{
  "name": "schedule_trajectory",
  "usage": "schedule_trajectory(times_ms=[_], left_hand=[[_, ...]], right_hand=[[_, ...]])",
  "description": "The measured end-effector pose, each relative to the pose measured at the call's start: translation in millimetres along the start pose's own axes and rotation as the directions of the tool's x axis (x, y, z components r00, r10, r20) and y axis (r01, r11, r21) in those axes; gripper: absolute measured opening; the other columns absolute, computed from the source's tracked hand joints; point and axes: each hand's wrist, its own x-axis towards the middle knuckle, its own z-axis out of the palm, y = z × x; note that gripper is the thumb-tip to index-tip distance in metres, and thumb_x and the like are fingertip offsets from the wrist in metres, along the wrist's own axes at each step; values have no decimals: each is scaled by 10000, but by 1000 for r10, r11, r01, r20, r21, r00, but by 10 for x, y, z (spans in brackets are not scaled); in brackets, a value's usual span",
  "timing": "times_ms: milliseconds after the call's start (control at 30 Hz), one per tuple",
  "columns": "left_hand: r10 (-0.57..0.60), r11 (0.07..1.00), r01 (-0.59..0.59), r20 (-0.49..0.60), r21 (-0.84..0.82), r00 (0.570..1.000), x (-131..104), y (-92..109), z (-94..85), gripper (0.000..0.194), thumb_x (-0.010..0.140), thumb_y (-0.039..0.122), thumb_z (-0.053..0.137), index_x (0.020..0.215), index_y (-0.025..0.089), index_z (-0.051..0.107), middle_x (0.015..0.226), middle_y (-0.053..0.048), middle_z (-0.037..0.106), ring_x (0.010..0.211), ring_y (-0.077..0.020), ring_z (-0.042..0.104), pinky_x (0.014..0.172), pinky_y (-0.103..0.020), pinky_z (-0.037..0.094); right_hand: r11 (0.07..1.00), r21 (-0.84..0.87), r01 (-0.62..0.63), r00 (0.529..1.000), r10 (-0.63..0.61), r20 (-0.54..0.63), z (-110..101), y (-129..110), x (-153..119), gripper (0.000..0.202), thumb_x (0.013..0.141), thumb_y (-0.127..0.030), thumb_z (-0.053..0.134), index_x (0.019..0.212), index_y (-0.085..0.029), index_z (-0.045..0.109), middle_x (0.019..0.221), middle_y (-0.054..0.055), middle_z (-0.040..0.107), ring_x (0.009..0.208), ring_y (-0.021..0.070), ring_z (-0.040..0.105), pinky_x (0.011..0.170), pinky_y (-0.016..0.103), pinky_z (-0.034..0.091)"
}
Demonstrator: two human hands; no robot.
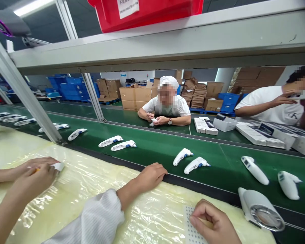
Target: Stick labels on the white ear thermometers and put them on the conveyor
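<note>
My left hand (152,177), in a pale striped sleeve, rests palm down on the dark near edge of the green conveyor belt. Its fingers lie loosely over the edge and hold nothing. At the lower right my right hand (215,222) is closed in a pinch, thumb against forefinger, over a white sheet with rows of small grey dots (190,230). Whatever is between those fingertips is too small to make out. Beyond my left hand, white gun-shaped thermometers with blue tips (183,156) lie on the belt; another one (197,165) is beside it.
On the left, another person's hands (38,173) hold a small white piece above the yellow plastic-covered table (91,179). A white device with a round lens (263,210) stands right. Across the belt (147,145) sit two people, near white boxes (205,125). A shelf beam (167,40) crosses overhead.
</note>
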Motion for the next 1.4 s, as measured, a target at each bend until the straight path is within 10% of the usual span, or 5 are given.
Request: schedule_trajectory(times_ms=[1400], left_hand=[[-54, 997, 54, 5, -58, 999, 43, 44, -102, 291, 944, 82, 434, 1008, 185, 698, 920, -59, 708, 874, -204, 649, 738, -297, 531]], right_hand=[[999, 2, -37, 997, 37, 61, -31, 124, 114, 210, 669, -367, 788, 640, -191, 678, 710, 13, 618, 631, 138, 540, 601, 253, 388]])
